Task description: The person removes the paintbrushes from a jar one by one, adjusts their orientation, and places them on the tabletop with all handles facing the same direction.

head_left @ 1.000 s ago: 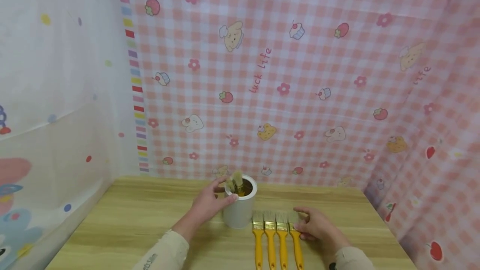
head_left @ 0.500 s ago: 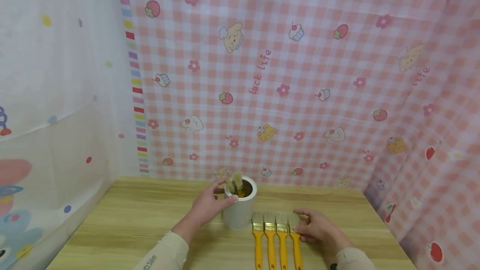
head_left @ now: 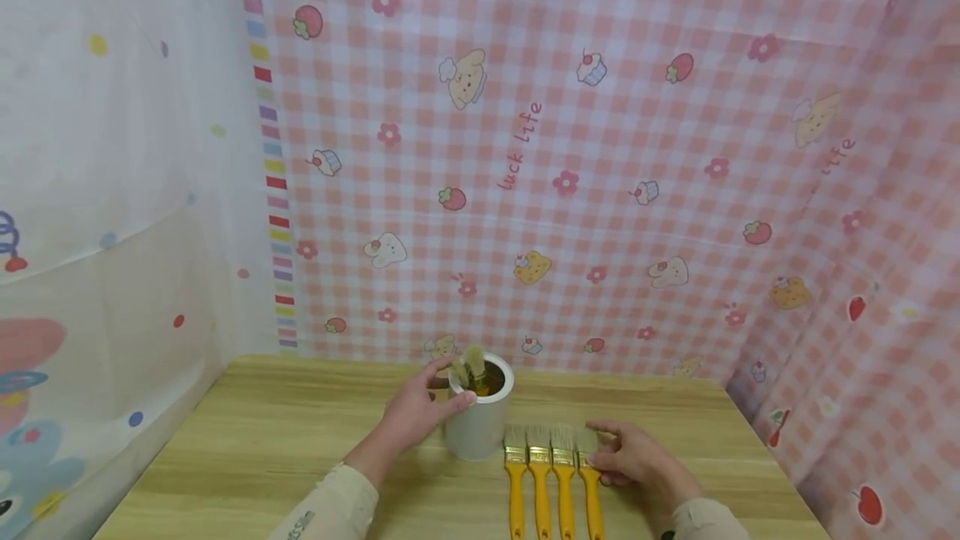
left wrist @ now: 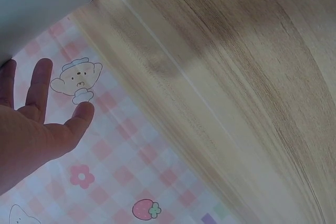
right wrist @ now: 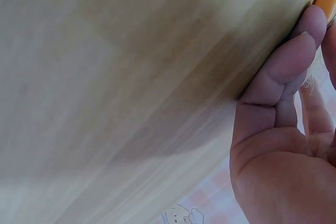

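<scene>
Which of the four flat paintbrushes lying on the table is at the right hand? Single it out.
The rightmost paintbrush: the right hand is at its ferrule, while the other three paintbrushes lie farther left, untouched.

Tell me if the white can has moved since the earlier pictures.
No. In the head view, the can has kept its place relative to the nearest cupcake print on the curtain behind it, so there's no direction.

Curtained-off tabletop booth: cartoon-print cloths [head_left: 495,223] around a wood-grain table [head_left: 300,415]
</scene>
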`<state>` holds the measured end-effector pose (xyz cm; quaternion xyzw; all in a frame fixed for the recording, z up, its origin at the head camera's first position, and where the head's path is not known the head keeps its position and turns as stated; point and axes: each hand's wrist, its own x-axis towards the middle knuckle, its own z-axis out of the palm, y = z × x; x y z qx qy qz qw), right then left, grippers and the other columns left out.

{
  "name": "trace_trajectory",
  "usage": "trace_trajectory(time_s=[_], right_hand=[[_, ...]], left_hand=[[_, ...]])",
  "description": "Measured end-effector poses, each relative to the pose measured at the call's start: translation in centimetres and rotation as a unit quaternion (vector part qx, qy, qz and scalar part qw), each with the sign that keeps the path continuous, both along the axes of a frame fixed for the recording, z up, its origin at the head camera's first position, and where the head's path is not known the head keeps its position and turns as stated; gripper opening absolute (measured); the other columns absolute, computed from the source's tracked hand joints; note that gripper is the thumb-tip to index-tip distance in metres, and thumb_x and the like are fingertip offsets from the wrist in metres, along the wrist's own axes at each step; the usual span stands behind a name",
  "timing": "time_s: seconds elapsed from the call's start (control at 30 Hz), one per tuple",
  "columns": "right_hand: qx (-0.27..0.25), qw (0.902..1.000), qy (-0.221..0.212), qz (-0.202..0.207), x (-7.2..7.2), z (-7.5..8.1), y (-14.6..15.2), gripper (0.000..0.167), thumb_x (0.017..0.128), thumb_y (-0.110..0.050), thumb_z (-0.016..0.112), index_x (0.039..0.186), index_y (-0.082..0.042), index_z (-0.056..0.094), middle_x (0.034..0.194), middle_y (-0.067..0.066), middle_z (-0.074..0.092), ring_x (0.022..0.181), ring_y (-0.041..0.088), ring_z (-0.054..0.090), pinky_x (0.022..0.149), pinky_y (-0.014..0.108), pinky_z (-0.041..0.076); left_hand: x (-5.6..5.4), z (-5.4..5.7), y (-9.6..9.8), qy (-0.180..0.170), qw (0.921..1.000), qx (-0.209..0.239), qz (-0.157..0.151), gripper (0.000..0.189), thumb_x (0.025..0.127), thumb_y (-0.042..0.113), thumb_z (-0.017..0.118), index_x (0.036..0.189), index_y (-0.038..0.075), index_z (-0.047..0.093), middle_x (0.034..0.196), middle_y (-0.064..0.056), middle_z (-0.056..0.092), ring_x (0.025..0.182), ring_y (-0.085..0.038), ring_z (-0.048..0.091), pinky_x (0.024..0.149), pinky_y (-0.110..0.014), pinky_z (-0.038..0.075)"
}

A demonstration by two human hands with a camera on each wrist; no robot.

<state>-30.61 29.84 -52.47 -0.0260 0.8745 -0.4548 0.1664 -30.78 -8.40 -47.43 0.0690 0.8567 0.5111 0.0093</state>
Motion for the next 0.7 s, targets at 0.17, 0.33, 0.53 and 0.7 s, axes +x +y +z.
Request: trace_trajectory(time_s=[0.17,0.33,0.53,0.7], right_hand=[[-0.01,0.9999,-0.001,0.011,0.0,-0.1,0.2,0.071,0.098,-0.014,0.079,0.159,0.002,0.045,0.097,0.011,0.067,0.071,0.015,0.071,0.067,0.033,0.062],[-0.018,0.9994,0.013,0.026,0.0,-0.2,0.7,0.073,0.098,-0.016,0.079,0.159,0.004,0.043,0.092,0.009,0.067,0.071,0.015,0.068,0.066,0.033,0.06],[-0.054,0.9981,0.007,0.03,0.1,-0.1,1.0,0.078,0.097,-0.016,0.081,0.159,0.008,0.039,0.091,0.006,0.065,0.073,0.014,0.066,0.066,0.031,0.058],[-0.053,0.9982,0.003,0.027,0.2,-0.1,1.1,0.081,0.097,-0.017,0.082,0.159,0.008,0.038,0.092,0.006,0.066,0.074,0.015,0.067,0.067,0.031,0.059]], left_hand=[[0.1,-0.1,0.0,-0.003,1.0,0.003,-0.001,0.077,0.094,0.051,0.081,0.16,0.028,0.048,0.147,-0.019,0.065,0.134,-0.046,0.063,0.102,-0.064,0.057],[0.0,-0.2,0.0,-0.003,1.0,0.003,-0.004,0.078,0.095,0.052,0.08,0.161,0.026,0.048,0.146,-0.019,0.065,0.133,-0.047,0.064,0.101,-0.064,0.057],[0.0,-0.2,0.0,-0.007,1.0,0.005,-0.004,0.076,0.095,0.052,0.08,0.16,0.028,0.049,0.146,-0.019,0.065,0.132,-0.046,0.065,0.101,-0.064,0.058],[-0.1,0.0,0.0,-0.003,1.0,0.001,-0.005,0.075,0.095,0.052,0.08,0.159,0.029,0.049,0.145,-0.019,0.066,0.131,-0.044,0.066,0.101,-0.064,0.058]])
